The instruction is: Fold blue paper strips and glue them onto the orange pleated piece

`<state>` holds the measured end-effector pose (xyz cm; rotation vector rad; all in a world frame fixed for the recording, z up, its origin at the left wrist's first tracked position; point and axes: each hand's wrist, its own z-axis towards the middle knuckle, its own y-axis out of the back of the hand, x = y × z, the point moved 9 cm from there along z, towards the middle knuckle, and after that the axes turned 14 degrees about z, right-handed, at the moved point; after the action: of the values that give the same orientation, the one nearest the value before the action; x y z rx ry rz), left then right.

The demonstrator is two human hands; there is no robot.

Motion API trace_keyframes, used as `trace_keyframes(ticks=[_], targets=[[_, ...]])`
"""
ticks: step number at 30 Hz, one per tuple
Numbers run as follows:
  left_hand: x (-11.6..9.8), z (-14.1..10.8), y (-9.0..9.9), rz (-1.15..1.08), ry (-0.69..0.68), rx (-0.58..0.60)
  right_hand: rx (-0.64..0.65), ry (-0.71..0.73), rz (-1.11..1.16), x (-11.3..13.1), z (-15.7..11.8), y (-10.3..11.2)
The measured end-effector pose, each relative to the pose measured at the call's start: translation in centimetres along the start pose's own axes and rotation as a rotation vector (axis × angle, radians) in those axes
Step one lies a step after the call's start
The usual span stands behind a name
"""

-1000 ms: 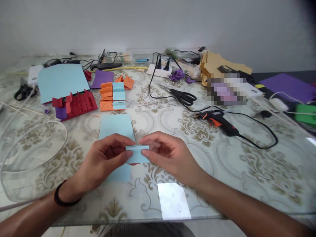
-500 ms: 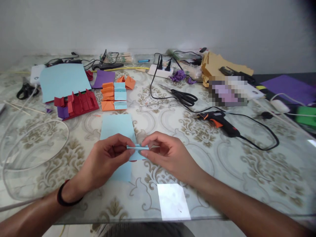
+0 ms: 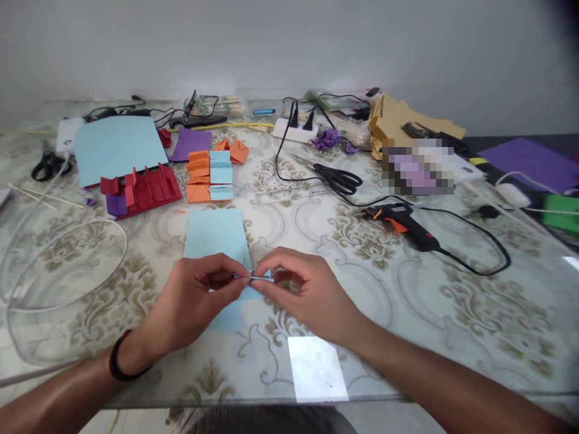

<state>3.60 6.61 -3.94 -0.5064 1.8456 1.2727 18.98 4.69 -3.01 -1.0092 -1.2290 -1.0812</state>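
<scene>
Between my two hands is a narrow folded strip of light blue paper [image 3: 263,278], held level above the table. My left hand [image 3: 205,295] pinches its left part between thumb and fingertips. Close beside it, my right hand [image 3: 303,289] pinches the middle and right part, the thumbs nearly meeting. Fingers cover much of the strip. Beneath and behind the hands lie light blue paper sheets [image 3: 215,232]. Farther back stand folded orange pieces [image 3: 198,175] joined to folded light blue pieces [image 3: 221,176]. Left of these sits a folded red paper piece [image 3: 154,188] with a purple part.
A black glue gun [image 3: 407,226] with its cord lies at right, black scissors [image 3: 337,176] behind it. A white power strip [image 3: 295,129] stands at the back. Larger blue sheets [image 3: 120,147] lie back left, above a looped white cable [image 3: 124,241]. Brown paper [image 3: 393,120] is back right.
Both hands have come slightly lower and closer together. The pinched strip has tilted, showing more of its thin edge, and the fingertips now cover its middle.
</scene>
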Motion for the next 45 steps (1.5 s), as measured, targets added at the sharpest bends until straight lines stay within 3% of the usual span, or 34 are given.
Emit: trace_keyframes(ticks=[4,11,13,19,26,30,33,36,40,45], targets=[[-0.7,0.0,0.1,0.024,-0.011,0.017,-0.024,-0.016,0.036,0.0,0.1,0.1],[0.5,0.6,0.1,-0.148,0.025,0.009,-0.107,-0.222,0.185,-2.0,0.1,1.5],[0.6,0.7,0.0,-0.218,0.029,0.002,-0.099,-0.183,0.199,-1.7,0.3,1.6],[-0.4,0.7,0.6,-0.36,-0.052,-0.024,-0.066,0.146,0.149,1.2,0.3,1.9],[-1.0,0.4,1.4,-0.299,-0.124,-0.104,0.05,0.039,0.192,0.5,0.3,1.3],[-0.3,0.3,1.1,-0.265,-0.105,-0.098,0.013,-0.023,0.267,-0.1,0.2,1.2],[0.1,0.3,0.7,-0.24,-0.08,-0.059,0.024,-0.127,0.272,-0.9,0.2,0.8],[0.4,0.4,-0.1,-0.101,-0.04,0.054,0.08,-0.203,0.202,-1.4,0.1,0.2],[1.3,0.4,-1.0,0.165,0.057,0.2,0.059,-0.167,0.127,-1.2,0.2,0.4],[1.4,0.4,-1.6,0.077,0.083,0.276,0.056,-0.22,0.145,-2.0,0.1,0.2]])
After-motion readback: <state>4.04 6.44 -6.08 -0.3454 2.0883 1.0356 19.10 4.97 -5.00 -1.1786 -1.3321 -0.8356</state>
